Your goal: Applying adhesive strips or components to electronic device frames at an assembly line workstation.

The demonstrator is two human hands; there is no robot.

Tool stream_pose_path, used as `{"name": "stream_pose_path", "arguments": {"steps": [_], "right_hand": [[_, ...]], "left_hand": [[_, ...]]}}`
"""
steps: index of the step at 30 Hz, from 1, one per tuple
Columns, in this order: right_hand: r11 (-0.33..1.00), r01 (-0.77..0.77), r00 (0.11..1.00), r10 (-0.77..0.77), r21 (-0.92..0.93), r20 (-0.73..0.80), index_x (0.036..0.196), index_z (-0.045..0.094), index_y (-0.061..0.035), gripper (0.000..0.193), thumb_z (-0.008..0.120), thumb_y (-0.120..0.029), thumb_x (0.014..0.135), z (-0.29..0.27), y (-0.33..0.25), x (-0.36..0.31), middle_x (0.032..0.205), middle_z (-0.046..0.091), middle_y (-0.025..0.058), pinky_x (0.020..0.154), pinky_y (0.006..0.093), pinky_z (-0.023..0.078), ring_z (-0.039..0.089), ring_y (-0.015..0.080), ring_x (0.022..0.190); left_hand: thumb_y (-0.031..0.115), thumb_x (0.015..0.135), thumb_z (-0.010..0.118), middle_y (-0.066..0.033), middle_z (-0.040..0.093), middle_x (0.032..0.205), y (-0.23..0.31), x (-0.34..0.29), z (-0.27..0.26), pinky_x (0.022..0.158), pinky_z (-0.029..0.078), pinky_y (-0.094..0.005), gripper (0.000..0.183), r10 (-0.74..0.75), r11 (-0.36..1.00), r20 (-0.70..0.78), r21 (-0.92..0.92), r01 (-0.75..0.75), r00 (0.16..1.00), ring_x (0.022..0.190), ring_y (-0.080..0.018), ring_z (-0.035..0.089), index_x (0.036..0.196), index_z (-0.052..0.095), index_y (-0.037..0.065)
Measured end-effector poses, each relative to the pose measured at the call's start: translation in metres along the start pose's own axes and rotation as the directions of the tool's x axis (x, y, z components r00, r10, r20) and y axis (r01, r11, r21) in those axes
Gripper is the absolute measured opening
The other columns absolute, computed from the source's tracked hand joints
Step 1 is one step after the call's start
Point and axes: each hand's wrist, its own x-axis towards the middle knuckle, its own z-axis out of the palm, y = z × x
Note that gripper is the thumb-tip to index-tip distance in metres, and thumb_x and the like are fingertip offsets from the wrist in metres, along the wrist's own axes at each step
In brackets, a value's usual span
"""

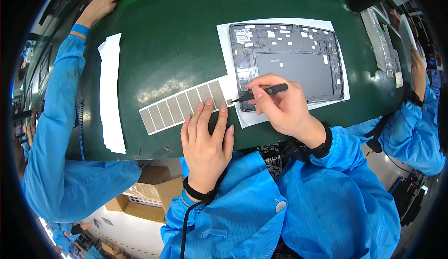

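My left hand (206, 142) lies with fingers spread, its fingertips pressing on a white backing strip that carries a row of grey-brown rectangular stickers (173, 107). In my right hand (288, 110) is a pair of black tweezers (263, 92), pinched between thumb and fingers. The tips of the tweezers point left, close to the right end of the strip; whether they grip anything is too small to tell. Beyond my right hand lies a dark grey tablet housing (291, 72), inner side up, with several small white patches on it. Under the housing is a white sheet (225, 49).
A stack of long white paper strips (111, 96) lies left on the green table (168, 30). A co-worker's hand (100, 7) rests at the far left; another person's hand (417, 70) holds a panel at the right. Clear packaging (377, 40) lies far right. An open cardboard box (144, 196) stands below.
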Motion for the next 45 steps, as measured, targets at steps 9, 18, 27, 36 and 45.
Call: {"name": "stream_pose_path", "arguments": {"steps": [9,18,27,36,45], "right_hand": [[0.983,0.132,0.921,-0.072,0.131,-0.382,0.122,0.054,0.0061,0.028,0.053,-0.01,0.099,-0.089,-0.009,-0.016,0.081,0.064,0.0072,0.063,0.0244,0.051,0.057,0.009,0.06],[0.996,0.038,0.808,-0.078,-0.08,-0.584,0.127,0.038,0.0019,0.034,0.054,-0.007,0.098,-0.189,0.021,-0.058,0.081,0.057,0.0016,0.064,0.0208,0.047,0.055,0.0069,0.066],[0.995,-0.033,0.853,-0.02,-0.093,-0.522,0.115,0.046,0.0015,0.024,0.057,-0.007,0.096,-0.198,0.028,-0.065,0.081,0.06,0.0043,0.061,0.0238,0.05,0.064,0.0101,0.069],[0.992,-0.013,0.881,-0.05,-0.129,-0.471,0.113,0.046,0.0013,0.024,0.058,-0.007,0.094,-0.205,0.025,-0.062,0.08,0.06,0.0059,0.059,0.0264,0.048,0.064,0.0115,0.069],[0.984,-0.004,0.9,-0.075,-0.179,-0.43,0.111,0.047,0.0009,0.022,0.059,-0.007,0.093,-0.209,0.024,-0.06,0.077,0.06,0.0061,0.058,0.026,0.046,0.061,0.0107,0.066]], "left_hand": [[0.01,0.081,0.07,-0.0184,0.052,0.137,0.003,0.004,-0.002,0.105,0.037,-0.0474,0.046,-0.012,0.998,0.035,-0.065,0.015,0.999,0.126,-0.039,0.049,0.127,0.063,0.007],[0.003,0.075,0.069,-0.0156,0.061,0.116,0.114,0.059,-0.001,0.088,0.044,-0.0426,0.033,0.321,0.896,0.005,-0.325,-0.303,0.947,0.104,-0.0333,0.058,0.108,0.065,0.002],[0.017,0.083,0.069,-0.0186,0.049,0.139,0.185,0.079,0.059,0.104,0.039,-0.0482,0.052,0.427,0.888,0.188,-0.27,-0.371,0.885,0.128,-0.0342,0.048,0.128,0.054,-0.002],[0.021,0.085,0.067,-0.0179,0.044,0.147,0.184,0.078,0.064,0.11,0.034,-0.0514,0.059,0.399,0.911,0.256,-0.217,-0.35,0.881,0.136,-0.0326,0.043,0.137,0.048,-0.001],[0.022,0.085,0.068,-0.0168,0.045,0.146,0.183,0.077,0.066,0.11,0.033,-0.0502,0.06,0.394,0.913,0.242,-0.21,-0.349,0.886,0.136,-0.0309,0.043,0.137,0.049,-0.001]]}}
